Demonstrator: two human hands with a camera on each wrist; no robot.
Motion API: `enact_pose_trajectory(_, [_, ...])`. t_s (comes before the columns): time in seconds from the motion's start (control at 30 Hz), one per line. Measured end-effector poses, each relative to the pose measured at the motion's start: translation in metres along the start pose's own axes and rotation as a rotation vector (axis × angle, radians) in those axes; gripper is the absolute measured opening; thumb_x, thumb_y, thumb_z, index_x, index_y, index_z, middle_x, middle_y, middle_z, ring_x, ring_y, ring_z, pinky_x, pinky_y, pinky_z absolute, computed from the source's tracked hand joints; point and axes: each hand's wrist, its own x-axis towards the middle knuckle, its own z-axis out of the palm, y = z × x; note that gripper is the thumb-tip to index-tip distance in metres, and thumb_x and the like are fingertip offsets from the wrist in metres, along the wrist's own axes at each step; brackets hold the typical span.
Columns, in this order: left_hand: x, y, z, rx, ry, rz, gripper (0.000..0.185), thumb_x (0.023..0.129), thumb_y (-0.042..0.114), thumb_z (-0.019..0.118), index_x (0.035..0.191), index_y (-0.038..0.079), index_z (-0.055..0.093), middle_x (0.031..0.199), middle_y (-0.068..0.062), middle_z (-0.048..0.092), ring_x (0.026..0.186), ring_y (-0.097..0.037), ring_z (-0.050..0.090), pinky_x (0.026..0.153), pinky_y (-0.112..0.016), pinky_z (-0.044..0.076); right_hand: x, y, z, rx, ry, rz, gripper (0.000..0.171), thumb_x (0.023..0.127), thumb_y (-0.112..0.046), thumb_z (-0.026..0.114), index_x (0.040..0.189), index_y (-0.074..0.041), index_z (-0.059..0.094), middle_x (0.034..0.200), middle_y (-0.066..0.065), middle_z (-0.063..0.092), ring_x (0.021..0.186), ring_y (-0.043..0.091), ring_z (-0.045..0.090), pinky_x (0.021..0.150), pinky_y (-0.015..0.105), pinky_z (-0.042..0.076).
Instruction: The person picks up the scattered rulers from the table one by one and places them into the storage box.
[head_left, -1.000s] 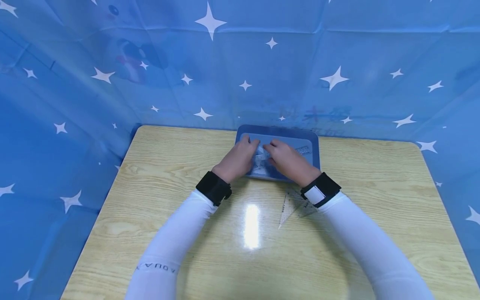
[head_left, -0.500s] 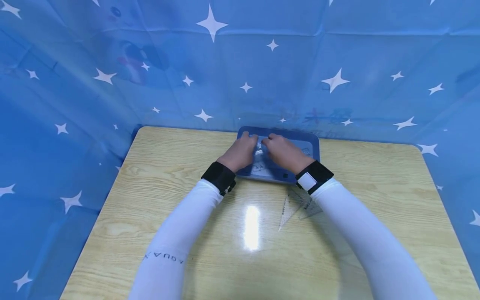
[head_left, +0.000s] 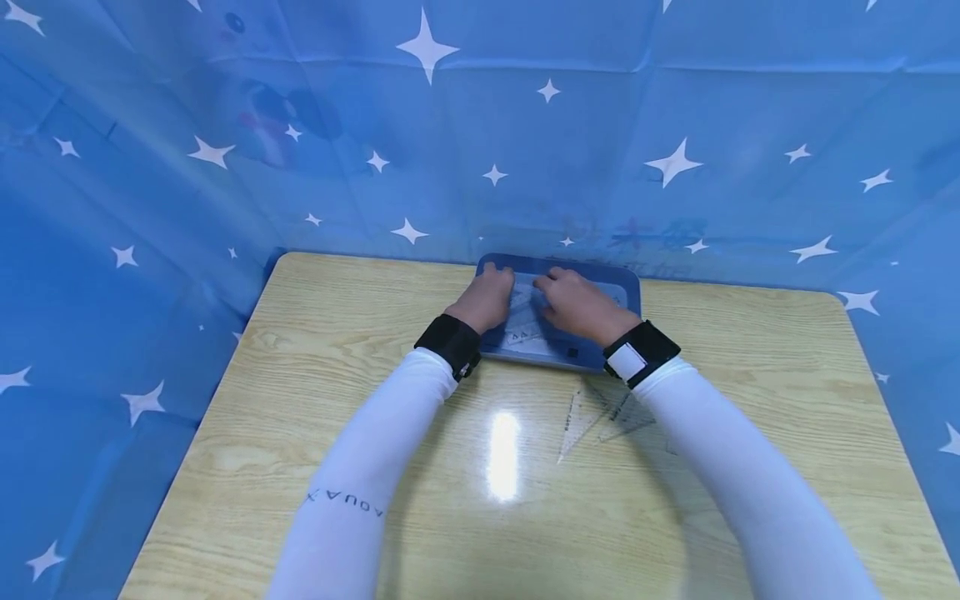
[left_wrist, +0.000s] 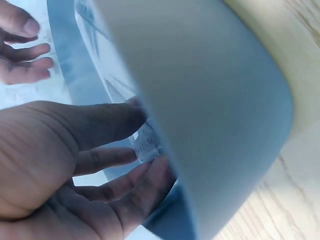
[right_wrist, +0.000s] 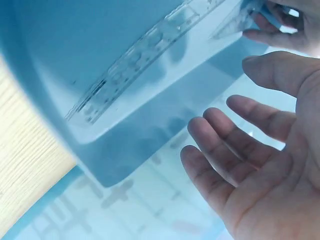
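A blue plastic tray (head_left: 632, 310) lies at the far middle of the wooden table (head_left: 300, 400). Both hands are inside it. My left hand (head_left: 487, 296) pinches the edge of a clear set square (head_left: 522, 323) between thumb and fingers (left_wrist: 115, 155), close to the tray's wall (left_wrist: 225, 100). My right hand (head_left: 576, 302) hovers beside it with fingers (right_wrist: 225, 145) spread and relaxed, holding nothing. A clear straight ruler (right_wrist: 145, 55) lies flat on the tray floor near the right hand.
Two clear set squares (head_left: 581, 412) lie overlapped on the table just in front of the tray, under my right forearm. Blue star-patterned cloth (head_left: 675, 158) walls the table on three sides. A bright glare spot (head_left: 502, 454) sits mid-table.
Both hands have slid farther into the tray toward its far edge, and the clear set square between them now shows more at the tray's near side.
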Motion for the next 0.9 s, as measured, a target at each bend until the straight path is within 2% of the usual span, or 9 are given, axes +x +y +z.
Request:
enact_pose_trajectory(0.23, [0.003,0.003,0.003,-0.033,-0.025,-0.050,0.030,0.104,-0.002,0.049,0.131,-0.002,0.063,0.149,-0.031,0.046,0.130,-0.037,0.056,0.094,-0.039,0.053,-0.013,0.017,-0.007,-0.040,-0.024,0.063,0.048,0.099,-0.014,0.069,0.142,0.004,0.056,0.130,0.025,0.060,0.119,0.039,0.060,0.097,0.050,0.053])
enact_pose_trajectory(0.43, [0.003,0.003,0.007,-0.023,-0.016,-0.063,0.028,0.105,-0.002,0.046,0.121,0.001,0.069,0.153,-0.034,0.043,0.125,-0.036,0.062,0.091,-0.038,0.053,-0.027,0.026,-0.016,-0.027,-0.009,0.078,0.049,0.099,-0.015,0.069,0.142,0.005,0.055,0.136,0.027,0.057,0.125,0.042,0.056,0.101,0.054,0.051])
enact_pose_trajectory(0.67, [0.003,0.004,0.013,0.044,0.025,-0.025,0.031,0.107,-0.002,0.043,0.118,0.000,0.072,0.140,-0.033,0.055,0.116,-0.036,0.067,0.088,-0.039,0.057,-0.043,0.036,-0.021,-0.026,0.054,0.046,0.046,0.098,-0.013,0.069,0.138,0.006,0.058,0.119,0.023,0.061,0.101,0.034,0.061,0.083,0.049,0.052])
enact_pose_trajectory(0.73, [0.003,0.004,0.014,0.059,0.037,-0.021,0.032,0.107,-0.002,0.042,0.117,0.000,0.072,0.136,-0.033,0.057,0.111,-0.035,0.068,0.086,-0.040,0.057,-0.046,0.038,-0.020,-0.034,0.077,0.034,0.045,0.097,-0.012,0.070,0.137,0.006,0.059,0.119,0.023,0.061,0.100,0.034,0.061,0.083,0.048,0.052])
enact_pose_trajectory(0.9, [0.002,0.005,0.015,0.084,0.039,-0.022,0.034,0.109,-0.001,0.040,0.123,0.000,0.070,0.136,-0.032,0.055,0.106,-0.035,0.069,0.083,-0.039,0.059,-0.056,0.041,-0.014,-0.086,0.152,-0.027,0.040,0.095,-0.011,0.073,0.129,0.007,0.063,0.115,0.024,0.063,0.098,0.036,0.062,0.083,0.049,0.054])
